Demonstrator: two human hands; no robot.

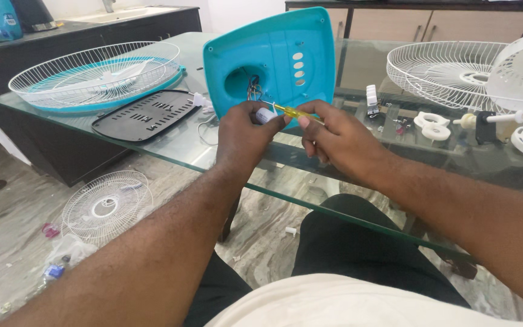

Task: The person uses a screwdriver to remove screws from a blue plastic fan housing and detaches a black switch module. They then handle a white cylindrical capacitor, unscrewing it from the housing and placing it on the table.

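Head view, left to right: white wire fan guard with teal rim (95, 75) and black slotted plastic plate (146, 114) lie detached on the glass worktop (183, 148). Left hand (243, 134), grip closed on a small white cylindrical part (266, 115); right hand (337, 139) grips a yellow-handled screwdriver (295, 112) against it, before the upright teal plastic fan housing (270, 60). Disassembly appears well advanced; wiring remains attached.

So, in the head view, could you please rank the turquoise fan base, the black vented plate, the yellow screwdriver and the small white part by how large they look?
1. turquoise fan base, though nearer the camera than the plate
2. black vented plate
3. yellow screwdriver, in the right hand
4. small white part, in the left hand
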